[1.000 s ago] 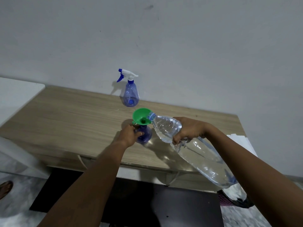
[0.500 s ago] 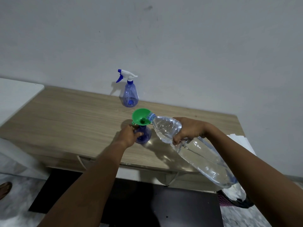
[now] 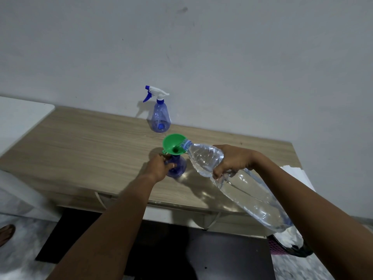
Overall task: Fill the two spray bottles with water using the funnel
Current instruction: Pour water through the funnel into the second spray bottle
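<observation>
- The left hand (image 3: pixel 159 166) grips the near spray bottle (image 3: pixel 177 166) under the green funnel (image 3: pixel 173 143).
- The right hand (image 3: pixel 232 160) clasps the tilted water bottle (image 3: pixel 238 182), mouth at the funnel.

The water bottle (image 3: pixel 238 184) in the right hand (image 3: pixel 234 160) has tipped slightly steeper toward the funnel (image 3: pixel 173 146).

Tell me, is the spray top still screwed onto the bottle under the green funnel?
No, the funnel sits in the open neck of the spray bottle.
</observation>
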Demonstrator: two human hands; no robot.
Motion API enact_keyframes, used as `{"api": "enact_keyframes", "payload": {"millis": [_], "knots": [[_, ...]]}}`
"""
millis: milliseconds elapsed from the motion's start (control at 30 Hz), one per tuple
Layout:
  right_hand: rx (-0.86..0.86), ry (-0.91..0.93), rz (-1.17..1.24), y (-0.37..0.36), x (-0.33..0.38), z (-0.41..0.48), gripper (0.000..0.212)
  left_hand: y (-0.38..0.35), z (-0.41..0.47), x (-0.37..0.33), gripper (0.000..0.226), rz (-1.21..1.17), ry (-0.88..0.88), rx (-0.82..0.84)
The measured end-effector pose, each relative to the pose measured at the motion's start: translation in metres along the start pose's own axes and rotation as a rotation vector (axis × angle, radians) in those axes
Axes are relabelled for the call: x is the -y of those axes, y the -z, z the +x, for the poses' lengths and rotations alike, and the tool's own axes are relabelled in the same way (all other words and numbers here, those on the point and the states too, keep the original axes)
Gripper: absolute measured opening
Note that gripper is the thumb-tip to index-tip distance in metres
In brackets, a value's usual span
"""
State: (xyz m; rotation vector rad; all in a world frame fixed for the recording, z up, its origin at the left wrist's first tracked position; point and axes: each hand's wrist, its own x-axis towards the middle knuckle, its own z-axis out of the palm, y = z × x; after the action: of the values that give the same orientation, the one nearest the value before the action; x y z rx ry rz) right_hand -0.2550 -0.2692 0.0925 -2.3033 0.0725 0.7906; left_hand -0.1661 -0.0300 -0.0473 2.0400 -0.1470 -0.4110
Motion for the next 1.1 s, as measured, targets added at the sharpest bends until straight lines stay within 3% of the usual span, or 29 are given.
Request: {"api": "enact_keyframes", "payload": {"millis": [467,667,1100], "knots": [[0.003,0.013,0.001,0.000,-0.001,0.002,0.053,-0.002,0.006,0.009,0.038,0.032,0.010,0.001],[-0.036,0.084,0.072,-0.001,-0.004,0.004,0.063,-0.002,0.007,0.008,0.037,0.046,-0.006,-0.013],[-0.719,0.242,0.364,0.014,-0.020,0.013,0.068,-0.002,0.008,0.007,0.038,0.017,-0.027,-0.010]]}}
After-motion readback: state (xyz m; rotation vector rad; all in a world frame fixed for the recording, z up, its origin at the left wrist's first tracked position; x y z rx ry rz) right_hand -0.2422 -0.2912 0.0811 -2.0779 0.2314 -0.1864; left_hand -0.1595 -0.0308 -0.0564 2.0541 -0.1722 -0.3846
